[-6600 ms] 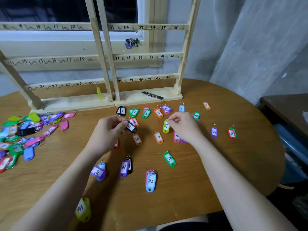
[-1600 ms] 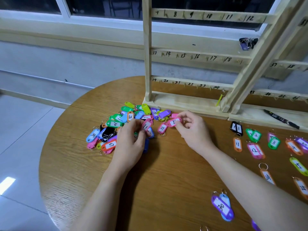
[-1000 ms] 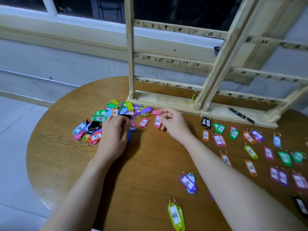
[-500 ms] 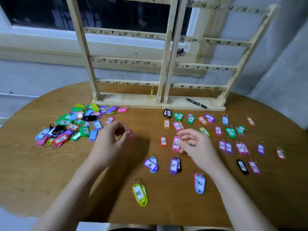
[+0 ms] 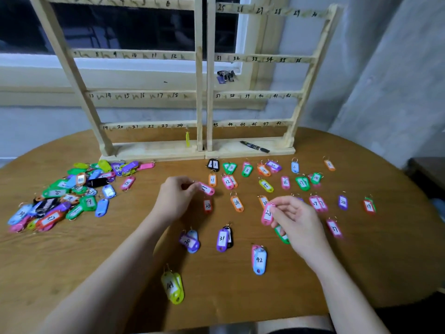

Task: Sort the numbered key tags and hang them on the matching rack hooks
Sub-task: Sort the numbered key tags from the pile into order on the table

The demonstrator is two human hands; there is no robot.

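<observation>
Over the table (image 5: 361, 273), each hand's fingers pinching one pink tag, left (image 5: 206, 188), right (image 5: 267, 213), numbers blurred.

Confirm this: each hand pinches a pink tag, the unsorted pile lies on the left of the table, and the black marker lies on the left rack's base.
Wrong on the marker. The head view shows the black marker on the right rack's base. The rest stands: left hand and right hand each pinch a pink tag, and the pile lies left.

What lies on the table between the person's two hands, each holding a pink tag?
In the head view, between the left hand and right hand lie the orange tag marked 24 and a red tag.
</observation>
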